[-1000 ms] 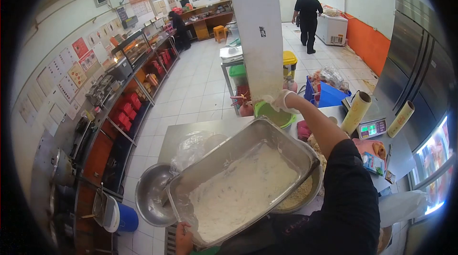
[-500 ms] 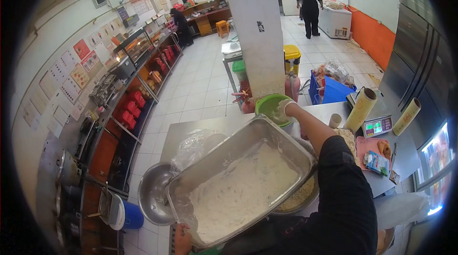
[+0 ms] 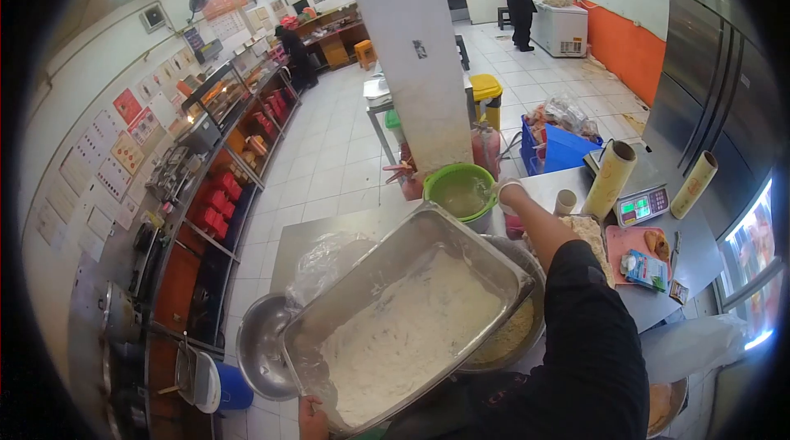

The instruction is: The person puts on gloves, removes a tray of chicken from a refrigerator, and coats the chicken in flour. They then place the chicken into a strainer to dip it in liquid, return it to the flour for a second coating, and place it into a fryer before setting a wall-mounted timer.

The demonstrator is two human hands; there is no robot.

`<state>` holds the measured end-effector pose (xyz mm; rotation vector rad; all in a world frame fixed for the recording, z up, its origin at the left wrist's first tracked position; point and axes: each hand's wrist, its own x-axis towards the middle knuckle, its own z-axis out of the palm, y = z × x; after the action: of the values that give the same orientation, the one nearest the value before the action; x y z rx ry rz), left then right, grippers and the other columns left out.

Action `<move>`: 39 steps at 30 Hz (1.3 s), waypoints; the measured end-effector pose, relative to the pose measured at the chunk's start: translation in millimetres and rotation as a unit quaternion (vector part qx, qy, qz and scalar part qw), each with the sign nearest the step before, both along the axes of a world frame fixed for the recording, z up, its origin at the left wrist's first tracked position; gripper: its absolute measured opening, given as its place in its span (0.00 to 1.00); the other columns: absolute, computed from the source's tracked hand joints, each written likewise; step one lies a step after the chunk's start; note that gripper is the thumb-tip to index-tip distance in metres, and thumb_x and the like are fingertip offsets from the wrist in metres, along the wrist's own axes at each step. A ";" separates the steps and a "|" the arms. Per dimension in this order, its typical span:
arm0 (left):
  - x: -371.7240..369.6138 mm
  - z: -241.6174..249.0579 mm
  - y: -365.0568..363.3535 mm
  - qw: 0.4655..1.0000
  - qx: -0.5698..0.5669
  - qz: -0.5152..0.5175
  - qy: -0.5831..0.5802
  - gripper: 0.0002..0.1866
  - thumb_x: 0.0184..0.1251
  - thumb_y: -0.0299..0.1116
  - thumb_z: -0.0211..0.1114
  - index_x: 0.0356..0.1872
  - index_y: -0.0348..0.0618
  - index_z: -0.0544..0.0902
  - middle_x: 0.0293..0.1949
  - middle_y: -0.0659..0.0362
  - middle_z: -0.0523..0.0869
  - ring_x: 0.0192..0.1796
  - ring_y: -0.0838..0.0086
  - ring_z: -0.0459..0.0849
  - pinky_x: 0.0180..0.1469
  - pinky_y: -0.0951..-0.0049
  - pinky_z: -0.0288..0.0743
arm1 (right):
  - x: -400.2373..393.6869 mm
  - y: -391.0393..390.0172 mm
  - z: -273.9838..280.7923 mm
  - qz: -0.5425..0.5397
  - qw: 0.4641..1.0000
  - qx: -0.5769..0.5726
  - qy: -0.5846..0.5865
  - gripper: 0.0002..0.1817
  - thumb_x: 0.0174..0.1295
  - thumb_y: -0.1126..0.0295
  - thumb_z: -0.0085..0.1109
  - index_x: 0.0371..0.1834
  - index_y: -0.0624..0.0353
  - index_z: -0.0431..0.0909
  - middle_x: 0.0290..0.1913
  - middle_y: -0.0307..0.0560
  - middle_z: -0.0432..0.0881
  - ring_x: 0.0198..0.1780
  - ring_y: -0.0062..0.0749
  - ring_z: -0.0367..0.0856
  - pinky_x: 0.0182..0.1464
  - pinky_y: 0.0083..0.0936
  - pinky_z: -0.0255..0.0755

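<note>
The right hand (image 3: 512,195) has drawn back from over the green basin (image 3: 436,182) to just beside its right rim; I can't tell how its fingers are set. The left hand (image 3: 311,419) grips the near short end of the metal tray (image 3: 411,247), which lies before the person, its long axis slanting from near left to far right. Its right edge overlaps a wide bowl (image 3: 533,318); bare steel table (image 3: 362,224) shows past its far left side. White powder (image 3: 395,341), ridged and lumpy, covers the bottom.
</note>
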<state>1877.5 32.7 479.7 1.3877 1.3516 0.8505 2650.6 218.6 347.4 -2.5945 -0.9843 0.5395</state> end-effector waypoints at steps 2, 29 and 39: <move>-9.3 -19.6 2.9 0.999 0.035 -0.002 -0.017 0.18 0.49 0.16 0.48 0.43 0.45 0.72 0.39 0.63 0.73 0.32 0.84 0.70 0.34 0.85 0.62 | -33.6 -26.4 34.8 -0.031 0.999 0.025 0.037 0.31 0.73 0.46 0.42 0.59 0.62 0.81 0.60 0.65 0.80 0.60 0.57 0.81 0.60 0.45 0.73; -30.7 -48.3 13.4 1.000 0.010 0.023 -0.011 0.17 0.51 0.16 0.48 0.41 0.46 0.74 0.37 0.63 0.77 0.31 0.83 0.73 0.33 0.81 0.66 | -93.9 -41.3 89.4 -0.027 0.979 0.201 0.032 0.18 0.63 0.61 0.53 0.48 0.59 0.84 0.48 0.63 0.85 0.48 0.58 0.85 0.51 0.44 0.77; -30.9 -43.5 13.2 1.000 0.006 0.012 0.023 0.17 0.50 0.15 0.48 0.41 0.45 0.73 0.40 0.61 0.76 0.40 0.79 0.74 0.42 0.81 0.69 | -62.1 -15.7 30.0 -0.076 0.918 0.382 0.079 0.23 0.66 0.51 0.52 0.38 0.63 0.84 0.34 0.62 0.85 0.37 0.53 0.85 0.42 0.42 0.75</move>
<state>1846.6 45.8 436.2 1.4100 1.4018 0.8484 2588.6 202.9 377.4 -1.8689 -0.7302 0.2406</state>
